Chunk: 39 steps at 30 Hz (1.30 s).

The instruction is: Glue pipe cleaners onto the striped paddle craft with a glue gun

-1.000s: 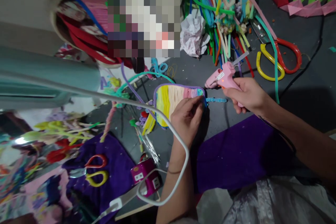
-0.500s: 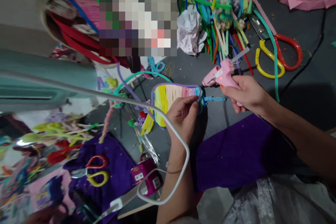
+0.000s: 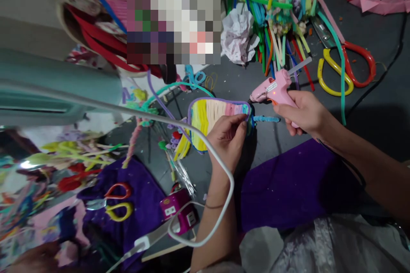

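Observation:
My right hand (image 3: 306, 113) is wrapped round the handle of a pink hot glue gun (image 3: 278, 87), whose glue stick pokes out of the back. The nozzle points left, at the upper right corner of a striped pipe-cleaner panel (image 3: 216, 108) in yellow, cream, pink and blue. My left hand (image 3: 228, 138) pinches the purple pipe cleaner (image 3: 221, 101) that edges this panel, near its right end. A fuzzy blue stem (image 3: 267, 119) sticks out on the panel's right. Part of the panel is hidden behind my left hand.
A white cable (image 3: 156, 117) crosses in front of my left forearm. Scissors (image 3: 358, 66) and bundled pipe cleaners (image 3: 282, 13) lie at upper right, with crumpled paper (image 3: 238, 34) beside them. More scissors (image 3: 118, 202) and a magenta power socket block (image 3: 179, 211) sit lower left. Another person's hand (image 3: 35, 258) shows bottom left.
The view has shifted slightly, so most things appear a little further right. Both hands keep their holds, and the glue gun's nozzle stays by the panel's upper right corner.

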Motion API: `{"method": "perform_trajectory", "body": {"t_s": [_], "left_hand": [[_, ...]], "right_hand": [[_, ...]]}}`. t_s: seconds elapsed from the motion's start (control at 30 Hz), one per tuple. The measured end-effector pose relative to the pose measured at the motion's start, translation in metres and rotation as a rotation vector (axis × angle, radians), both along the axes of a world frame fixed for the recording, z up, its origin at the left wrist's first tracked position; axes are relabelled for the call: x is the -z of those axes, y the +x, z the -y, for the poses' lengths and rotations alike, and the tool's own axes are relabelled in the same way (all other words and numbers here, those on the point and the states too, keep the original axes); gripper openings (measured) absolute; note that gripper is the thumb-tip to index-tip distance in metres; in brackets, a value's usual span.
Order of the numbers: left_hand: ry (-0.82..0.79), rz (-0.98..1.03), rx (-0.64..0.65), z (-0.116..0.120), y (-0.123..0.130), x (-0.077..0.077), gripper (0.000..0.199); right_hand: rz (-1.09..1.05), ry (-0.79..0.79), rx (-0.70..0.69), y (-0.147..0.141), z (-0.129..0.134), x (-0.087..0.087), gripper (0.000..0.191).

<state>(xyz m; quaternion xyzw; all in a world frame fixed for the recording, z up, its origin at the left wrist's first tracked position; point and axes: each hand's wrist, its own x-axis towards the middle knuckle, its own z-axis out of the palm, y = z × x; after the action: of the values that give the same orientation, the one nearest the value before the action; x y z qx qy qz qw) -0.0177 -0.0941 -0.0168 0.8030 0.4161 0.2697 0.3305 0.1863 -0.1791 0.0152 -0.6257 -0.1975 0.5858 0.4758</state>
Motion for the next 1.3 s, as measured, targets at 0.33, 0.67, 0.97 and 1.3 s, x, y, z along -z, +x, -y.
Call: {"method": "perform_trajectory", "body": {"t_s": [0.33,0.67,0.97,1.3], "left_hand": [[-0.081,0.007,-0.051,-0.001,-0.003,0.002,0.014],[-0.016,-0.029,-0.030,-0.001,-0.002,0.000,0.014],[-0.017,-0.044,-0.043,-0.002,-0.004,0.002,0.013],[-0.028,-0.010,-0.047,-0.003,-0.004,0.003,0.013]], "right_hand": [[0.064,0.028,0.002,0.000,0.005,0.008,0.022],[0.154,0.109,-0.073,0.002,0.010,0.015,0.020],[0.236,0.050,-0.137,0.004,0.011,0.004,0.021],[0.294,0.021,-0.154,0.006,0.012,-0.001,0.018]]}}
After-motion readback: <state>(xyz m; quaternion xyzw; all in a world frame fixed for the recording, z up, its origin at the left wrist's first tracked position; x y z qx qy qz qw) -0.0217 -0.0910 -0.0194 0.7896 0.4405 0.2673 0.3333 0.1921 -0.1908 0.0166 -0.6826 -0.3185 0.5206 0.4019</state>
